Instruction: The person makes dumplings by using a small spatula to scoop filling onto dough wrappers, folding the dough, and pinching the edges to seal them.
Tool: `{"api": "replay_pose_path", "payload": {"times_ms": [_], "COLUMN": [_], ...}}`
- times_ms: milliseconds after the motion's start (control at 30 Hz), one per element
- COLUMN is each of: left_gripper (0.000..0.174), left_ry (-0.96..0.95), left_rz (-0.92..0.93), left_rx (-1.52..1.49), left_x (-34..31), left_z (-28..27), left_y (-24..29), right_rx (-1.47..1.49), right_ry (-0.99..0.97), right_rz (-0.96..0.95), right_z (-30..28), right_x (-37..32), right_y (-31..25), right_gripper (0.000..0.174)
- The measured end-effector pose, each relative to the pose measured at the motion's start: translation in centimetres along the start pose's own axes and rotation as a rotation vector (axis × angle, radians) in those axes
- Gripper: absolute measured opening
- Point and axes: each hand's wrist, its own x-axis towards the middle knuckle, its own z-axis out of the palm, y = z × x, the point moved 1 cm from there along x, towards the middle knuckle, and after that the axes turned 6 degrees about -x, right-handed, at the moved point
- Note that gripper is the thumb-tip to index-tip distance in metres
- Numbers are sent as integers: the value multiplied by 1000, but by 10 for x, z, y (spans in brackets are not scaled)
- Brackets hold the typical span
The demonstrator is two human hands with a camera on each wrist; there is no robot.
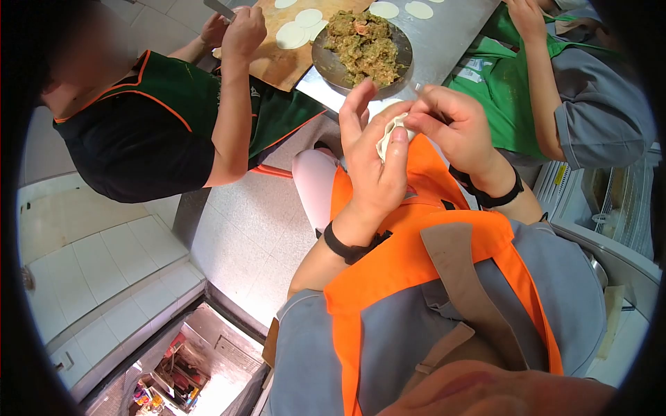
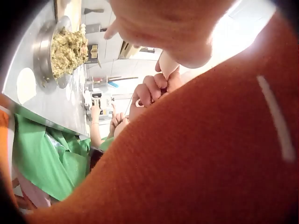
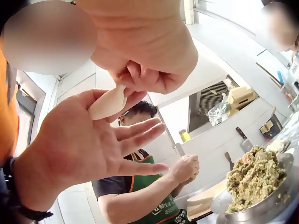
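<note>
Just above the orange apron [image 1: 416, 256], upper middle of the frame, the dumpling [image 1: 387, 136] sits pinched between the left hand's [image 1: 371, 166] thumb and forefinger. The right hand [image 1: 458, 125] pinches its rim. The dough looks soft, light and easily torn, so it is best held by the sealed edge.

dumpling [image 1: 390, 136] btwn left hand [image 1: 371, 170] & right hand [image 1: 461, 125]; bowl [image 1: 331, 75] on table [image 1: 451, 41] behind, wrappers [image 1: 298, 31] beyond.

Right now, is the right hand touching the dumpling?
Touching. The head view shows the right hand pinching the dumpling along its folded edge with no gap, and the right wrist view shows the same pinch.
</note>
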Motion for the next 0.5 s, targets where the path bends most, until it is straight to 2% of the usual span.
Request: {"api": "replay_pose_path", "payload": {"times_ms": [67,133,200,267,300,333,400,500], "left_gripper": [27,29,31,39,43,39,30,27], "left_ry": [-57,-132,-224,-299,-337,-341,-346,-377], "left_rz": [41,-104,-432,-511,-549,-545,-535,-414], "left_rx": [32,-23,-166,-415,-541,-576,-647,-433], "left_x": [1,2,2,7,8,10,12,3], "left_z": [-2,-4,-8,-12,-13,-13,-14,-18], "left_y": [-5,-5,10,21,27,35,46,38], "right_rx": [-199,-289,-272,-116,-70,-24,6,-126], "right_ry": [4,8,14,2,-19,-40,-115,-142], "right_rz": [-152,-243,-277,-128,-140,-151,-347,-398], "right_z": [-3,-6,-7,-4,-2,0,5,8], "right_x": [1,3,6,7,8,9,12,7], "right_y": [-4,-4,-6,-21,-23,-25,-18,-22], "right_gripper": [13,13,13,19,20,21,18,22]}}
